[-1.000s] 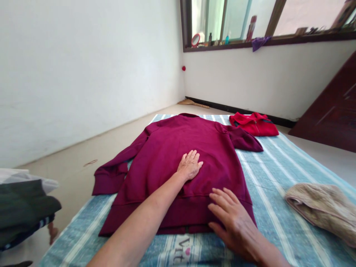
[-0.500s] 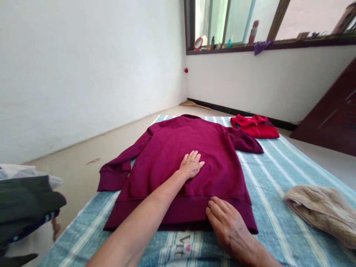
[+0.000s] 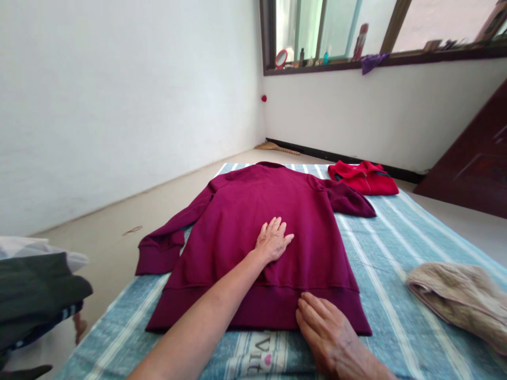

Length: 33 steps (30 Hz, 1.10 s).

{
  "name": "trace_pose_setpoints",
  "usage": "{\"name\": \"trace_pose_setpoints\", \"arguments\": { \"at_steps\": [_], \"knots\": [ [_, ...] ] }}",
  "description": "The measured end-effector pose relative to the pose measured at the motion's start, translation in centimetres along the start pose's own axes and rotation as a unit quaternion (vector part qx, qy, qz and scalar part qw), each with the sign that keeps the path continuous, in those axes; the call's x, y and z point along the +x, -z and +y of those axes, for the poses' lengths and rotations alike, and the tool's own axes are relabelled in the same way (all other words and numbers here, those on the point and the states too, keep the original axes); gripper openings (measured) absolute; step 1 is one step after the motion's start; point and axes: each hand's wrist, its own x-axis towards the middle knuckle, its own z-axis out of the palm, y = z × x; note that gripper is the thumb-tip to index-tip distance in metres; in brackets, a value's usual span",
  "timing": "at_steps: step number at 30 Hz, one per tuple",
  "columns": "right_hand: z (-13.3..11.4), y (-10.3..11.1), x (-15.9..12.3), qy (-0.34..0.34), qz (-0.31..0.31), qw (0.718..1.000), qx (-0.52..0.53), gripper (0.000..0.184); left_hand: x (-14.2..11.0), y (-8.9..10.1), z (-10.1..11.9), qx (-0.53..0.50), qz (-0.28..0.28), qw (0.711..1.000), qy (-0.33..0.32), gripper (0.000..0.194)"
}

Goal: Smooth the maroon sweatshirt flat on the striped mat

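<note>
A maroon sweatshirt (image 3: 253, 211) lies flat, back up, on a blue striped mat (image 3: 396, 237). Its left sleeve hangs off the mat onto the floor; its right sleeve is folded near the far right shoulder. My left hand (image 3: 273, 240) rests flat on the middle of the sweatshirt, fingers stretched out. My right hand (image 3: 328, 332) lies palm down at the sweatshirt's near hem, fingertips on the ribbed band, fingers extended.
A folded red garment (image 3: 364, 177) sits at the mat's far right corner. A beige folded cloth (image 3: 455, 298) lies on the mat's right side. Dark and white clothes (image 3: 35, 290) are piled at the left. White walls, a window sill with bottles (image 3: 356, 50), and a dark wooden panel (image 3: 475, 158) surround.
My right hand slid back toward me from the sweatshirt's body to its hem, smoothing the fabric. The left hand stayed nearly in place on the middle.
</note>
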Motion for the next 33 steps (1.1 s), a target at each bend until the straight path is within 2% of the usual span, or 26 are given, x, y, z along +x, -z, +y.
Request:
{"name": "trace_pose_setpoints", "arguments": {
  "at_steps": [4, 7, 9, 12, 15, 17, 20, 27, 30, 33],
  "knots": [
    [0.3, 1.1, 0.8, -0.045, 0.006, 0.998, 0.053, 0.021, 0.0, -0.7, -0.1, 0.006, 0.025, 1.000, -0.005, 0.056],
    [2.6, 2.3, 1.2, -0.147, 0.022, 0.989, -0.003, 0.018, 0.1, -0.8, -0.2, 0.007, 0.029, 1.000, -0.005, 0.055],
    [4.8, 2.8, 1.4, -0.263, 0.008, 0.961, -0.081, 0.019, 0.2, -0.9, -0.2, 0.009, 0.028, 1.000, -0.001, 0.055],
    [8.1, 2.6, 1.7, -0.420, -0.088, 0.889, -0.159, 0.024, 0.4, -0.9, -0.1, 0.012, 0.025, 1.000, 0.006, 0.055],
    [9.8, 1.8, 2.2, -0.493, -0.157, 0.841, -0.162, 0.032, 0.4, -0.9, 0.0, 0.011, 0.023, 1.000, 0.009, 0.056],
    [10.1, 1.4, 2.5, -0.509, -0.183, 0.827, -0.154, 0.035, 0.3, -0.9, 0.0, 0.011, 0.027, 1.000, 0.008, 0.057],
    [10.3, 1.3, 2.3, -0.508, -0.207, 0.823, -0.150, 0.028, 0.1, -0.9, 0.0, 0.013, 0.034, 0.999, 0.006, 0.058],
    [11.1, 2.4, 0.5, -0.523, -0.212, 0.809, -0.165, 0.025, -0.1, -1.0, 0.1, 0.011, 0.042, 0.999, 0.003, 0.057],
    [10.8, 2.2, 0.5, -0.489, -0.206, 0.826, -0.190, 0.023, -0.1, -0.9, 0.2, 0.012, 0.045, 0.999, 0.003, 0.057],
    [9.9, 1.5, 2.1, -0.431, -0.132, 0.876, -0.172, 0.027, -0.1, -0.9, 0.3, 0.013, 0.041, 0.999, 0.006, 0.056]
  ]
}}
